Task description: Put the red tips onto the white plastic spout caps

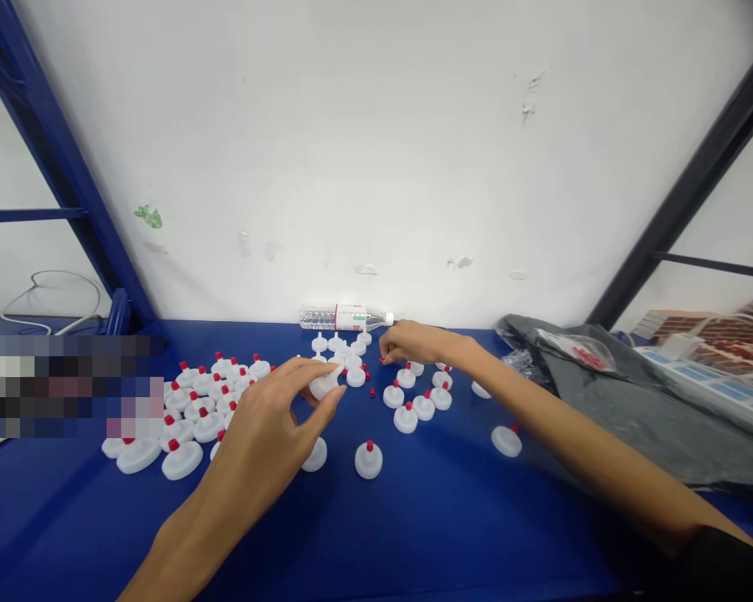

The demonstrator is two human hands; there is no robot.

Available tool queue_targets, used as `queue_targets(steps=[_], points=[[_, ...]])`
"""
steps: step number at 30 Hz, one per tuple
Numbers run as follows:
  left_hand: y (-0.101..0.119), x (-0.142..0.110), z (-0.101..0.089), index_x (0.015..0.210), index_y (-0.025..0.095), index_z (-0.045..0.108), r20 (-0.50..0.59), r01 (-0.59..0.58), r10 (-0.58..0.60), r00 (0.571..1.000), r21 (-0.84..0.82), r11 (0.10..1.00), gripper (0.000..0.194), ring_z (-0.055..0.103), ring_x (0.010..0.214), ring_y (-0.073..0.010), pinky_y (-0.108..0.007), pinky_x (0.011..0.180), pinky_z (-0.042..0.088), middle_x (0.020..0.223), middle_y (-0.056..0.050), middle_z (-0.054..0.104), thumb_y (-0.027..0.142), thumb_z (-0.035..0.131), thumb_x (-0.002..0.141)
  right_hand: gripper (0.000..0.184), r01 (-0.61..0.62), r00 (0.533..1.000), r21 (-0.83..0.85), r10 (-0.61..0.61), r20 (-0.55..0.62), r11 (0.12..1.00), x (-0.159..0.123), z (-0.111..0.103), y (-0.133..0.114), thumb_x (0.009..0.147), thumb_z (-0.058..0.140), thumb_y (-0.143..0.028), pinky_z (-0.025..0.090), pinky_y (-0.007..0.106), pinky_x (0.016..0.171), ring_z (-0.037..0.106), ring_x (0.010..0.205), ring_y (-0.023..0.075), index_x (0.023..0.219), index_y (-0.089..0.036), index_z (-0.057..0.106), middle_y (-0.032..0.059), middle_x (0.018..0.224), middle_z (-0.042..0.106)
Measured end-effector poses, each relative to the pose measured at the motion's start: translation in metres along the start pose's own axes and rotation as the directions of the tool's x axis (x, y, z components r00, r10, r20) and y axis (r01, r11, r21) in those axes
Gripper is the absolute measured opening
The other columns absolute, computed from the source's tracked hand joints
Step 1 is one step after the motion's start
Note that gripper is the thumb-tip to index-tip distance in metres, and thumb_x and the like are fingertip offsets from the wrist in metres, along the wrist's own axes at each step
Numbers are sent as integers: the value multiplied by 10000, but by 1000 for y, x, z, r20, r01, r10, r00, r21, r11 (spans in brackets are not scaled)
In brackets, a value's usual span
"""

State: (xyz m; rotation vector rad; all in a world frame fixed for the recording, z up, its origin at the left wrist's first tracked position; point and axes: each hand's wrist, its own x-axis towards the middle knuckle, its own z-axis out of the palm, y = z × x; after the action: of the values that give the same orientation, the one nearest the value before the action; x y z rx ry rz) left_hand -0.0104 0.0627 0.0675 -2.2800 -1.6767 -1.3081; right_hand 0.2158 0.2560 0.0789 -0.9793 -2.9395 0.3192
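Lids [181, 459] in groups across the table [452, 535]

Seen from the near side, the bottle [350, 318] lies at twelve o'clock, before the wall [376, 167]. Uncapped lids [355, 376] stand just in front of it, loose caps [372, 393] at their four o'clock. The largest capped cluster [208, 426] spreads between ten and eleven; a smaller capped group [423, 407] sits between twelve and one. At two lies the bag [633, 431], a packet [577, 349] atop it.

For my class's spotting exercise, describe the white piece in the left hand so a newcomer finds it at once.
Over the blue table, look just left of centre for the left hand. It pinches the white piece; unlike the white pieces standing nearby, this one is visibly held in a hand.
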Motion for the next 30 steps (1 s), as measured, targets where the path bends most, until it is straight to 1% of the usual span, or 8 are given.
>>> queue_targets(steps=[3, 5, 9, 12, 17, 21, 24, 30], points=[[-1, -1, 0, 1081, 252, 732, -3, -9, 9, 1000, 1, 1000, 199, 556, 531, -89, -269, 663, 533, 919, 27, 700, 363, 618, 961, 127, 16, 1000, 55, -15, -17, 998, -6, -12, -2, 909, 687, -225, 409, 274, 635, 615, 695, 154, 800, -169, 718, 27, 764, 713], [-3, -1, 1, 1101, 250, 735, 7, -1, 0, 1000, 22, 1000, 217, 538, 515, -88, -277, 659, 534, 958, 20, 714, 362, 609, 965, 139, 37, 999, 106, -35, -22, 994, -12, -23, -10, 929, 675, -271, 446, 272, 656, 651, 735, 158, 844, -170, 719, 35, 806, 733], [-8, -1, 3, 1136, 257, 747, 38, 33, -36, 999, 68, 997, 248, 518, 506, -84, -280, 603, 518, 1109, -6, 718, 354, 584, 975, 188, 122, 992, 225, -123, -11, 967, -28, -45, -43, 950, 671, -360, 497, 246, 674, 692, 787, 144, 917, -183, 724, 20, 860, 752], [-12, -1, 5, 1130, 253, 760, 35, 39, -41, 999, 76, 996, 245, 480, 465, -69, -281, 578, 513, 1119, -20, 702, 333, 594, 969, 208, 217, 973, 347, -233, 5, 913, -37, -54, -71, 948, 683, -381, 517, 240, 685, 700, 801, 141, 950, -179, 737, 22, 885, 761], [-13, -1, 6, 1123, 281, 769, 35, 19, -21, 999, 61, 998, 226, 482, 440, -49, -274, 551, 502, 1147, -19, 687, 314, 621, 954, 275, 262, 954, 361, -297, 42, 895, -41, -52, -96, 970, 651, -436, 517, 247, 694, 706, 814, 147, 950, -174, 731, 28, 888, 762], [-14, 0, 6, 1111, 295, 773, 45, 0, -2, 999, 34, 999, 213, 455, 408, -26, -255, 513, 484, 1149, -7, 685, 310, 639, 946, 230, 270, 956, 358, -292, 8, 894, -39, -49, -98, 965, 668, -402, 501, 237, 679, 698, 797, 136, 946, -181, 729, 20, 882, 753], [-14, 0, 7, 1105, 305, 775, 65, -13, 11, 998, 19, 1000, 208, 474, 428, -32, -250, 515, 480, 1153, 0, 691, 296, 648, 941, 198, 272, 957, 370, -290, -6, 889, -38, -48, -98, 959, 682, -369, 507, 232, 679, 701, 798, 133, 948, -177, 728, 22, 884, 753], [-9, -1, 5, 1143, 315, 742, 124, -11, 9, 992, 17, 1000, 216, 495, 455, -69, -263, 528, 470, 1157, 23, 729, 341, 665, 943, 291, 263, 956, 435, -292, 0, 861, -37, -45, -99, 974, 640, -450, 534, 238, 676, 719, 808, 142, 954, -170, 716, 40, 909, 760]])
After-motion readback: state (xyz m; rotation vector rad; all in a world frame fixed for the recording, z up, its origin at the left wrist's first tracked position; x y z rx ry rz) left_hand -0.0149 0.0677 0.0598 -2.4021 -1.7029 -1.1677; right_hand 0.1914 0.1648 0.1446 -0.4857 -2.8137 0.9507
